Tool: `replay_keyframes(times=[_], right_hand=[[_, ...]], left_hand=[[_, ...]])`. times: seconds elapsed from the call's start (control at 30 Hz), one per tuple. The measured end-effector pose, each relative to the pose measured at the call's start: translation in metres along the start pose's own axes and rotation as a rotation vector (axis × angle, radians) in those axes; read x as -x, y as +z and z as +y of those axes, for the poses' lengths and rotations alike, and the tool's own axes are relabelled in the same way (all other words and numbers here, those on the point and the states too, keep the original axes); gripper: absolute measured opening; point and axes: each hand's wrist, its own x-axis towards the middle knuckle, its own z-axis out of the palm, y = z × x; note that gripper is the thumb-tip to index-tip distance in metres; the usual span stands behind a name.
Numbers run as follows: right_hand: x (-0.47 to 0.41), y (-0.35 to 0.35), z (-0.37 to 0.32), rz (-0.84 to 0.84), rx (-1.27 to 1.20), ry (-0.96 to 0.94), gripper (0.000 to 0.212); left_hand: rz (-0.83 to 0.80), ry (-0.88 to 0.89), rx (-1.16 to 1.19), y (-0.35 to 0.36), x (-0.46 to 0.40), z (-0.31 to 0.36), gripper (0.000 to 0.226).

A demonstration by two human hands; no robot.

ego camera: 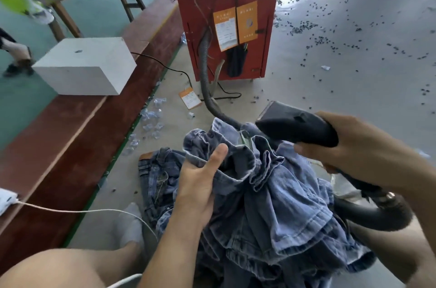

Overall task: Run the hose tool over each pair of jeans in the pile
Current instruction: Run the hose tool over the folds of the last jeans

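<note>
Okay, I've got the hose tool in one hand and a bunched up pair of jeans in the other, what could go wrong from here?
1. The left hand grips the jeans bunched, so folds may hide from the hose tool, which is lifted off the denim.
2. The hose runs back to the red cabinet and loops behind the right hand; it could snag the pile.
3. The white cord near your foot could trip you.

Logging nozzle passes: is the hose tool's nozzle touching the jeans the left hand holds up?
Apart. The head view shows the hose tool in the right hand, its nozzle raised over floor, above the jeans gripped by the left hand.
</note>
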Motion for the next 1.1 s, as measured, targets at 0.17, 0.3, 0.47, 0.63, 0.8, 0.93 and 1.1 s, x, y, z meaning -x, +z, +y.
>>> replay_keyframes(times=[0.17, 0.3, 0.47, 0.63, 0.8, 0.93, 1.1], right_hand=[[0.004, 0.025, 0.001, -0.162, 0.194, -0.015, 0.014], [-0.001, 0.057, -0.018, -0.175, 0.246, -0.152, 0.021], [-0.017, 0.068, -0.029, 0.069, 0.106, -0.126, 0.02], [-0.023, 0.033, -0.019, 0.205, 0.014, -0.059, 0.019], [0.003, 0.015, -0.005, -0.058, 0.153, -0.057, 0.017], [-0.005, 0.04, -0.012, -0.155, 0.259, -0.091, 0.017], [-0.014, 0.049, -0.024, -0.021, 0.175, -0.123, 0.017]], left_hand=[[-0.045, -0.052, 0.072, 0.004, 0.004, -0.004, 0.094], [-0.224, -0.107, 0.172, 0.004, 0.011, -0.009, 0.083], [-0.421, -0.049, 0.041, -0.005, 0.019, -0.019, 0.07], [-0.24, -0.195, 0.29, -0.009, 0.013, -0.018, 0.029], [-0.182, -0.33, 0.471, -0.006, 0.009, -0.01, 0.044], [-0.236, -0.332, 0.41, -0.001, 0.014, -0.015, 0.028], [-0.168, -0.216, 0.344, -0.013, 0.004, -0.015, 0.058]])
